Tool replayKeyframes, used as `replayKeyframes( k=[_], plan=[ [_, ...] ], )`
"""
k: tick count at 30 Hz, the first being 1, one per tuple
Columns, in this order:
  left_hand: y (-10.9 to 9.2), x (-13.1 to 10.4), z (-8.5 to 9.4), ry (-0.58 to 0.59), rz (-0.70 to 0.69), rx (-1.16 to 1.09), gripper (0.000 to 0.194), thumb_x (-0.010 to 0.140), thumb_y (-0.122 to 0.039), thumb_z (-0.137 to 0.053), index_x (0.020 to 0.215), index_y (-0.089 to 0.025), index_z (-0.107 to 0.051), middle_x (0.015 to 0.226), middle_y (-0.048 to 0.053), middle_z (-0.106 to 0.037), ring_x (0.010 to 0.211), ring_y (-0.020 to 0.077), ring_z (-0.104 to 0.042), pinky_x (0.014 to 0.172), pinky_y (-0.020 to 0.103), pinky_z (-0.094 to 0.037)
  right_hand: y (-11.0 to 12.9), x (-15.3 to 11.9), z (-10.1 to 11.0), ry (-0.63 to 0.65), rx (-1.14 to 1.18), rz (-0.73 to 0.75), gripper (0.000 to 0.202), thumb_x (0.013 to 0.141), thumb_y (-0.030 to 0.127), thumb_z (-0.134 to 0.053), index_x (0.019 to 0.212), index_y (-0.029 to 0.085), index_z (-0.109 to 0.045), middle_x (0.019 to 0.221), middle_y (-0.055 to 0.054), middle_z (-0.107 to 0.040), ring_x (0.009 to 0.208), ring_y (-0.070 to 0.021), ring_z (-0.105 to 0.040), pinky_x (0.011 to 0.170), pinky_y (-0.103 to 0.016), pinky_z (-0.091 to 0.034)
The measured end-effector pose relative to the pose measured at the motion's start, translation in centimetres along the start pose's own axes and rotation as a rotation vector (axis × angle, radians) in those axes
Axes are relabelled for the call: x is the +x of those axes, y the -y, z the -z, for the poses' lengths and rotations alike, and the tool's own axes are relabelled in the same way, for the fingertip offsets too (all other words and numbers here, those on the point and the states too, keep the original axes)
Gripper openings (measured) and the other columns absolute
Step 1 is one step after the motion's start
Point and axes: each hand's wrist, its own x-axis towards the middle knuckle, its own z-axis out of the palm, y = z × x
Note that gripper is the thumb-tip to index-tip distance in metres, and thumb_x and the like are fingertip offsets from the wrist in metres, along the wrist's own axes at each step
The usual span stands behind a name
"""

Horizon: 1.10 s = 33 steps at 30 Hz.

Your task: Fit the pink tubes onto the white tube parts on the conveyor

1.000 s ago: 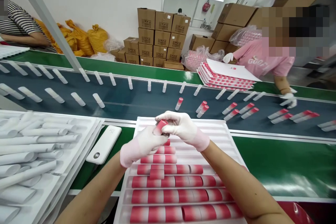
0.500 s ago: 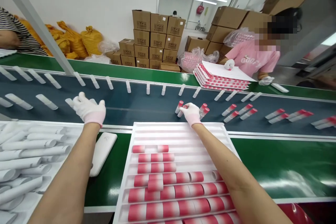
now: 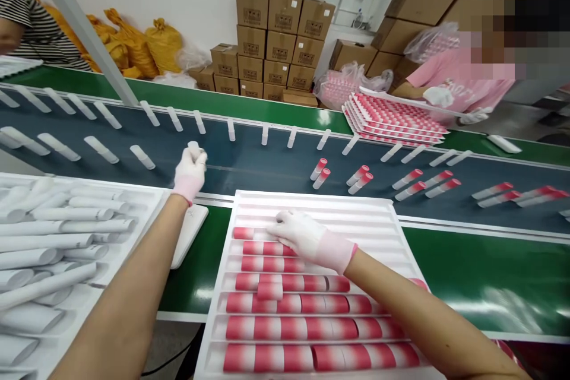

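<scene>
Lying loose in a flat white tray (image 3: 146, 199) at far left: plain white tubes (image 3: 51, 258). Next, pinching a short white tube (image 3: 193, 146) in the left hand (image 3: 189, 173), over the dark blue belt (image 3: 253, 169). Then, held low over upper rows of red-and-white sleeves (image 3: 262, 247) in the grooved tray (image 3: 356, 211): the right hand (image 3: 306, 240) (gripping, touching or just above one, impossible to tell). Farther right, standing on the belt: red-topped tubes (image 3: 358, 176).

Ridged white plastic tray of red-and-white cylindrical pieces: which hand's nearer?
Right. The white-gloved right hand is over the tray; the white-gloved left hand is off its left side, over the dark blue conveyor belt, holding a white cylindrical tube.
</scene>
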Motion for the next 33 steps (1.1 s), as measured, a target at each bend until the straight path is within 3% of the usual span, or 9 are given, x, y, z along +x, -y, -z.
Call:
replayKeyframes(
  k=[3,7,11,16,21,24,28,31,33],
  plan=[
    [-2.3,-5.7,-0.4,0.122,-0.13,-0.245,0.045,0.108,-0.044,-0.022,0.143,-0.019,-0.034,0.11,0.005,-0.065,0.096,0.0129,-0.065,0.085,0.03,-0.056,-0.7,-1.0,-0.2,-0.056,0.078,-0.046,0.017,0.095,0.012,-0.049,0.086,0.017,-0.063,0.093,-0.009,-0.061,0.082,-0.0207,-0.054,0.074,-0.035,-0.045],
    [-4.7,-12.4,-1.0,0.437,-0.18,-0.571,0.044,0.099,-0.047,-0.048,0.136,-0.023,-0.046,0.092,0.0,-0.058,0.073,0.0114,-0.057,0.071,0.027,-0.055,-1.4,-2.2,0.7,-0.403,0.617,-0.203,0.014,0.098,0.02,-0.048,0.111,0.02,-0.054,0.101,-0.007,-0.063,0.094,-0.02,-0.061,0.085,-0.038,-0.051],
    [-6.6,-15.7,-1.5,0.631,-0.093,-0.414,0.043,0.092,-0.045,-0.059,0.128,-0.023,-0.057,0.097,0.001,-0.064,0.071,0.0131,-0.055,0.071,0.027,-0.049,-0.5,-2.5,3.2,-0.617,1.022,-0.2,0.03,0.097,0.033,-0.056,0.124,0.024,-0.045,0.102,-0.003,-0.06,0.086,-0.0161,-0.064,0.071,-0.031,-0.054],
    [-8.3,-16.7,-1.4,0.661,-0.164,-0.232,0.028,0.091,-0.044,-0.057,0.106,-0.021,-0.065,0.096,0.001,-0.066,0.091,0.0202,-0.06,0.081,0.03,-0.045,0.5,-2.8,5.5,-0.656,0.986,-0.076,0.02,0.085,0.022,-0.071,0.101,0.02,-0.06,0.108,-0.005,-0.063,0.101,-0.019,-0.064,0.084,-0.032,-0.053],
    [-8.6,-16.6,-0.8,0.704,-0.252,-0.158,0.028,0.094,-0.047,-0.05,0.098,-0.025,-0.068,0.082,-0.001,-0.063,0.076,0.0191,-0.057,0.067,0.028,-0.042,1.1,-3.8,6.9,-0.553,0.721,0.075,0.031,0.096,0.019,-0.055,0.126,0.022,-0.061,0.121,-0.01,-0.06,0.112,-0.0213,-0.06,0.096,-0.038,-0.051],
    [-8.8,-16.3,-0.5,0.726,-0.317,-0.108,0.024,0.092,-0.04,-0.051,0.096,-0.027,-0.07,0.071,-0.002,-0.058,0.066,0.0182,-0.052,0.06,0.027,-0.038,1.2,-3.8,7.1,-0.552,0.683,0.082,0.036,0.093,0.019,-0.06,0.128,0.024,-0.064,0.109,-0.008,-0.063,0.098,-0.0203,-0.062,0.086,-0.038,-0.055],
    [-9.7,-16.1,-1.0,0.705,-0.363,-0.086,0.025,0.093,-0.038,-0.05,0.084,-0.024,-0.069,0.068,0.0,-0.059,0.063,0.019,-0.054,0.058,0.028,-0.038,1.6,-3.1,6.4,-0.574,0.932,-0.036,0.033,0.078,0.02,-0.076,0.111,0.021,-0.073,0.095,-0.004,-0.065,0.075,-0.0159,-0.062,0.066,-0.031,-0.057],
    [-10.0,-16.1,-2.6,0.594,-0.383,-0.033,0.026,0.094,-0.03,-0.047,0.079,-0.022,-0.066,0.074,0.004,-0.064,0.071,0.0209,-0.061,0.064,0.029,-0.044,2.5,-2.1,5.8,-0.555,1.145,-0.184,0.026,0.074,0.024,-0.077,0.099,0.019,-0.073,0.09,-0.003,-0.067,0.056,-0.0108,-0.058,0.049,-0.026,-0.052],
    [-9.7,-16.2,-3.9,0.492,-0.373,0.012,0.018,0.092,-0.024,-0.05,0.085,-0.02,-0.066,0.084,0.007,-0.067,0.081,0.0231,-0.066,0.072,0.031,-0.049,3.0,-1.4,5.5,-0.544,1.187,-0.261,0.026,0.074,0.027,-0.077,0.098,0.019,-0.071,0.085,-0.002,-0.069,0.053,-0.0111,-0.058,0.048,-0.026,-0.052]
  ],
)
